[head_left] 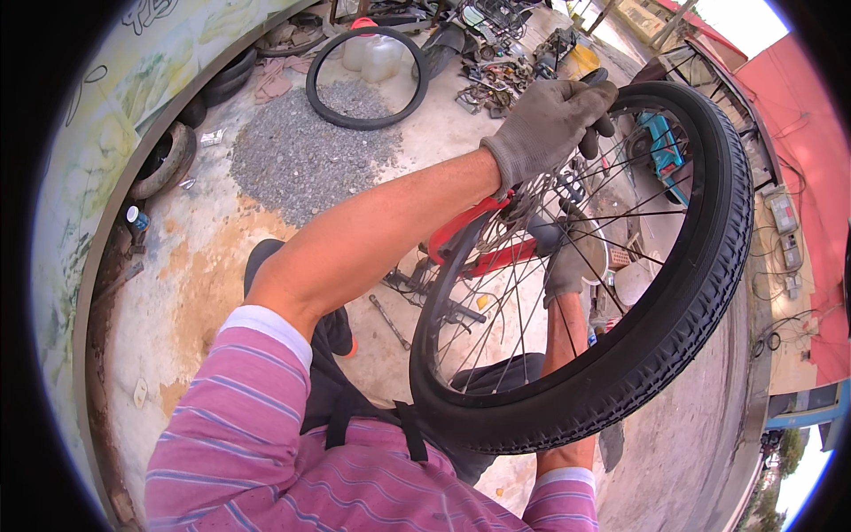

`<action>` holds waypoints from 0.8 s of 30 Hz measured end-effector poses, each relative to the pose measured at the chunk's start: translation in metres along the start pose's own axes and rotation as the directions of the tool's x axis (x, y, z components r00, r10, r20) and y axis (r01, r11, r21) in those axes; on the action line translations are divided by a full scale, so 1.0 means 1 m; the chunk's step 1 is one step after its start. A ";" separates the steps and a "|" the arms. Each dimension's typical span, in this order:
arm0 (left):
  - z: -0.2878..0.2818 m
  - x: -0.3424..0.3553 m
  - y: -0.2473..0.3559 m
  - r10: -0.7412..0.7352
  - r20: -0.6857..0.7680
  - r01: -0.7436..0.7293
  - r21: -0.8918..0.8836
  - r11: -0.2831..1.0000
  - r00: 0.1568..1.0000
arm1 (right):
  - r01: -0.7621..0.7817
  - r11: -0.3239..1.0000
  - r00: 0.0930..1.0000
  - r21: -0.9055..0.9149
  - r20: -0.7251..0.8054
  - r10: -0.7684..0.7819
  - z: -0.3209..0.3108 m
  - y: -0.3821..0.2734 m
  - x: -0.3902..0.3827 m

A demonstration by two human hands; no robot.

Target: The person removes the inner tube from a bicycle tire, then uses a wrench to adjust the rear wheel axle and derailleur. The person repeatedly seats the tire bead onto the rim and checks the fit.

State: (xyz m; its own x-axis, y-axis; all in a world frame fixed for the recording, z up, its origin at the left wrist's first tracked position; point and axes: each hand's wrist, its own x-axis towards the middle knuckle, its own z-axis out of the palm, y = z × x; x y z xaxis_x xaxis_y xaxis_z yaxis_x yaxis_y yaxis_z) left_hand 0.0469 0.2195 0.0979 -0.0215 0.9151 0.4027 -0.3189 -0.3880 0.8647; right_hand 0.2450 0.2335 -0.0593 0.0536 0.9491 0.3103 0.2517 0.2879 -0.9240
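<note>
A bicycle wheel (709, 293) with a black knobbly tyre and thin spokes is tilted up in front of me. My left hand (545, 124), in a grey-brown glove with dark fingertips, is closed on its upper edge. My right arm reaches behind the wheel. There my gloved right hand (567, 263) shows through the spokes, close to red bicycle frame tubes (501, 259). Spokes partly cover its fingers, so its grip is unclear. Below the red tubes, partly behind the wheel, dark bicycle parts (461, 310) lie low near the ground.
A loose black tyre (312, 84) lies on grey gravel (292, 160), near a translucent jug (381, 58). Metal parts (496, 71) are heaped at the back. Old tyres (168, 160) line the left wall. A wrench (388, 321) lies on the concrete. A blue object (660, 146) stands beyond the wheel.
</note>
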 end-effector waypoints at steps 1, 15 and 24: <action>-0.008 -0.004 0.011 0.101 0.007 -0.101 -0.051 0.994 0.995 | -0.082 0.996 0.997 0.019 0.016 0.082 -0.001 0.002 0.000; -0.010 -0.236 0.061 -0.357 0.498 0.089 0.483 0.871 0.790 | 0.033 0.997 0.998 0.066 0.044 -0.036 -0.007 0.036 0.013; -0.020 -0.247 0.042 -0.338 0.541 0.042 0.486 0.873 0.770 | 0.112 0.985 0.994 -0.129 -0.002 -0.113 -0.004 0.039 0.013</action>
State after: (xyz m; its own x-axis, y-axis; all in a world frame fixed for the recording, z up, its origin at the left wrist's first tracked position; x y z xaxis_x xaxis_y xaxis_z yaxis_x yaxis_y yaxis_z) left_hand 0.0202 -0.0206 0.0287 0.6043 0.7761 0.1802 0.1809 -0.3540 0.9176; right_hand 0.2597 0.2563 -0.0902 0.0269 0.9103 0.4131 0.3791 0.3731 -0.8468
